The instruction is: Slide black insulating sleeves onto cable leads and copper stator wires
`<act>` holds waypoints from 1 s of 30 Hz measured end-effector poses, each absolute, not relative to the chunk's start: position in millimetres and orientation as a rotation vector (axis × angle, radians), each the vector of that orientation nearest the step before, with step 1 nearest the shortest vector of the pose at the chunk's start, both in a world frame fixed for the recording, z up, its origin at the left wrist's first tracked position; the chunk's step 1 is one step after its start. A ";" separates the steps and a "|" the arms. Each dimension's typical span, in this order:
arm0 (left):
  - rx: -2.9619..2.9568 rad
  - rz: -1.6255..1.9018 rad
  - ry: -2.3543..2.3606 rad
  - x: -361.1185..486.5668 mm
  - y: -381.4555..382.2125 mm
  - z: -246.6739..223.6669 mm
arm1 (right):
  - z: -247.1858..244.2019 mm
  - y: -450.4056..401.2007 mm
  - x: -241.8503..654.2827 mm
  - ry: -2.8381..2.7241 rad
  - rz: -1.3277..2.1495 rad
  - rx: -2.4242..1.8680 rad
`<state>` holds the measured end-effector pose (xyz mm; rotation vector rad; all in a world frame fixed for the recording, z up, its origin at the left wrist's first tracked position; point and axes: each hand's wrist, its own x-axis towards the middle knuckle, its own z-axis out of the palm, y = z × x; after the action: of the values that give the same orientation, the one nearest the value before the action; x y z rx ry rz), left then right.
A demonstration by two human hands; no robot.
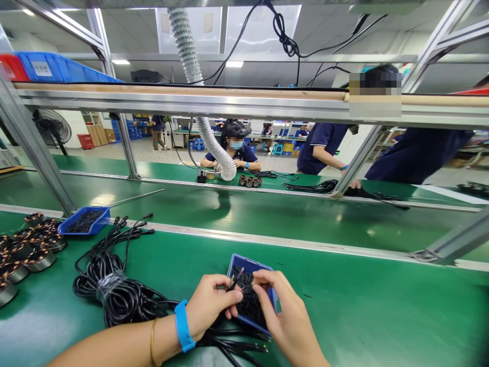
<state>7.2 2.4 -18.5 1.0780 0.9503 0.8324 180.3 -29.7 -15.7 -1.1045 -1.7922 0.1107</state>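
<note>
My left hand (216, 298), with a blue band at the wrist, pinches the end of a black cable (234, 283) whose thin coloured wires stick up past the fingers. My right hand (280, 303) is closed at the fingertips close to those wires; whatever it pinches is too small to name. Under both hands stands a blue bin (274, 300) full of short black tube pieces (250, 300). A tied coil of black cables (110, 290) lies to the left, and loose cable ends (244, 346) run out below the bin.
Several copper-wound motor stators (40, 260) sit at the far left beside another blue bin (103, 227). A metal frame (229, 232) crosses behind my bench. A flexible duct (214, 148) hangs over the opposite bench, where co-workers are, one handling black cables (367, 192).
</note>
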 end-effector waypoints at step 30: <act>1.171 0.894 0.867 6.1 20.2 -37.2 | 5.5 0.5 172.1 -2.144 0.316 -1.130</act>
<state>6.1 20.2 -37.2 1.1706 0.8665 0.8935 172.1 0.5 5.5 -1.1297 -2.1440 0.3157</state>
